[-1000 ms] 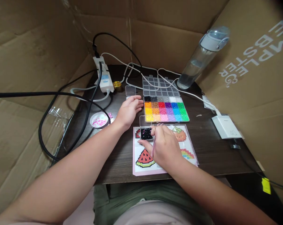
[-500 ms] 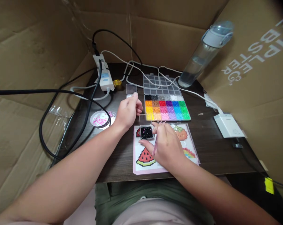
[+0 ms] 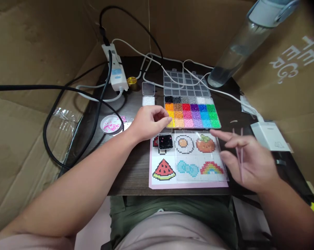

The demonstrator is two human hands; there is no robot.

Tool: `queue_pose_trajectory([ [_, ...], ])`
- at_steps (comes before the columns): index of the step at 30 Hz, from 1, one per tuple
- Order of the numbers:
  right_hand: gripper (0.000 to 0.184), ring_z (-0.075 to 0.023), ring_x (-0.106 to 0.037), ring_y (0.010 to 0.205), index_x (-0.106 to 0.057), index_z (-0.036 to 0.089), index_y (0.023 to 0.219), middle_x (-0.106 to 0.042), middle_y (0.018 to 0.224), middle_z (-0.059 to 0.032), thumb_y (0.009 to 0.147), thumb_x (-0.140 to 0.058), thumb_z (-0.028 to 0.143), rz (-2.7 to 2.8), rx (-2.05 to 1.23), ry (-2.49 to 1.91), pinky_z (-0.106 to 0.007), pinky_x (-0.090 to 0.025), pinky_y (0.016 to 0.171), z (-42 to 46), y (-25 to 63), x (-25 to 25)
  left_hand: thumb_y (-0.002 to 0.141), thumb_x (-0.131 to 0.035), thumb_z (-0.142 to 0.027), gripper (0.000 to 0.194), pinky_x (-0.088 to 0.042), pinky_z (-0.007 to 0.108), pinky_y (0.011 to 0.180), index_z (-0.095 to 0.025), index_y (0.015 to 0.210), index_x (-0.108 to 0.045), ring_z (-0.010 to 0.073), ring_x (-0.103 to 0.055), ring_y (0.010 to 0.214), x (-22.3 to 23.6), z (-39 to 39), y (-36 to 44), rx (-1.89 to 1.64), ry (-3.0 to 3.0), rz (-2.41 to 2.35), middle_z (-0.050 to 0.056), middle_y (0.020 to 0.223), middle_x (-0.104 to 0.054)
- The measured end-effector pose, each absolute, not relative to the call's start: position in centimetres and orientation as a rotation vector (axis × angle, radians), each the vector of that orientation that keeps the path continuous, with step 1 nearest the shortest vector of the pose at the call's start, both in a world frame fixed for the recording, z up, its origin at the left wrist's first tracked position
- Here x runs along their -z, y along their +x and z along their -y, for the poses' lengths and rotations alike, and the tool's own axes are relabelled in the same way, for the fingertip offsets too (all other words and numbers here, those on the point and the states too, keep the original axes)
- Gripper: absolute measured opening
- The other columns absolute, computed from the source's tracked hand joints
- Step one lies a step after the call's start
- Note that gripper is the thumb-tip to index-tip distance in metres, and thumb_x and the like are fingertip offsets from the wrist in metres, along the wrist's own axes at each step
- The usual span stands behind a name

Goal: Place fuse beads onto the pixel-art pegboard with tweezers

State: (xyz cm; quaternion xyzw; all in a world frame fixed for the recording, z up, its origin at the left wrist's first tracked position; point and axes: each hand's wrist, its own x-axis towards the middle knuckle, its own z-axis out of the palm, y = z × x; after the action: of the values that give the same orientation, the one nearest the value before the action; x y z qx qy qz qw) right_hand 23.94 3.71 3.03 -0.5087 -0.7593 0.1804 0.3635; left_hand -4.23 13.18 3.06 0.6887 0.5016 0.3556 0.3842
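Observation:
My left hand [image 3: 152,122] is closed in a loose pinch over the raised clear lid [image 3: 166,131] of a small box of black beads [image 3: 165,141]. It covers most of that lid, and I cannot make out what is between the fingertips. Pink tweezers [image 3: 239,156] rest across my right hand [image 3: 248,161], held against the palm with thumb and forefinger spread. That hand is beside a clear pegboard [image 3: 223,172], which lies on a pattern sheet [image 3: 163,185] with a watermelon, an egg and other pixel pictures. The bead box sits on the sheet's upper left.
Behind the sheet lies an open bead case [image 3: 192,128] in many colours. A small box of white beads [image 3: 148,101] and a dish of pink beads [image 3: 110,124] are on the left. Cables, a power strip [image 3: 117,74], a water bottle [image 3: 240,52] and a white charger [image 3: 270,135] surround them.
My right hand has moved right, off the bead box, with the tweezers, uncovering the pegboard. My left hand has come right and down from the white bead box to the black one. The view has shifted.

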Motion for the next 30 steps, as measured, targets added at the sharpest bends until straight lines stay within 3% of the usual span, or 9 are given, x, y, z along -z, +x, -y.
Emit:
queue_pose_trajectory([
  [3, 0.021, -0.0302, -0.061, 0.129, -0.054, 0.025, 0.101, -0.066, 0.136, -0.0144, 0.087, -0.069, 0.029, 2.323, -0.517, -1.067, -0.056, -0.049, 0.107, -2.7, 24.8, -1.4, 0.075, -0.069, -0.030, 0.014, -0.042, 0.027, 0.056, -0.017, 0.070, -0.068, 0.0129, -0.055, 0.058, -2.6, -13.3, -4.1, -0.925, 1.774, -1.244, 0.001, 0.065, -0.065],
  [8, 0.023, -0.0300, -0.052, 0.138, -0.054, 0.024, 0.104, -0.063, 0.140, -0.0155, 0.089, -0.068, 0.034, 2.552, -0.469, -0.900, -0.060, -0.039, 0.116, -2.4, 24.8, -0.5, 0.075, -0.070, -0.028, 0.013, -0.041, 0.026, 0.054, -0.016, 0.069, -0.070, 0.0115, -0.052, 0.056, -2.6, -13.2, -3.8, -0.974, 1.752, -1.231, 0.001, 0.064, -0.064],
  [16, 0.023, -0.0309, -0.048, 0.141, -0.055, 0.018, 0.104, -0.061, 0.140, -0.0211, 0.092, -0.065, 0.035, 2.627, -0.413, -0.833, -0.057, -0.036, 0.118, -2.6, 25.2, -0.6, 0.072, -0.071, -0.027, 0.012, -0.039, 0.026, 0.050, -0.016, 0.070, -0.070, 0.0110, -0.051, 0.054, -2.5, -13.4, -3.8, -0.967, 1.760, -1.236, 0.002, 0.063, -0.064],
  [30, 0.023, -0.0318, -0.049, 0.140, -0.056, 0.018, 0.103, -0.062, 0.137, -0.0224, 0.092, -0.065, 0.036, 2.594, -0.387, -0.822, -0.056, -0.037, 0.117, -2.6, 25.0, -0.5, 0.075, -0.070, -0.029, 0.014, -0.040, 0.025, 0.050, -0.016, 0.069, -0.071, 0.0109, -0.051, 0.053, -2.3, -13.5, -3.5, -1.025, 1.815, -1.285, 0.001, 0.061, -0.064],
])
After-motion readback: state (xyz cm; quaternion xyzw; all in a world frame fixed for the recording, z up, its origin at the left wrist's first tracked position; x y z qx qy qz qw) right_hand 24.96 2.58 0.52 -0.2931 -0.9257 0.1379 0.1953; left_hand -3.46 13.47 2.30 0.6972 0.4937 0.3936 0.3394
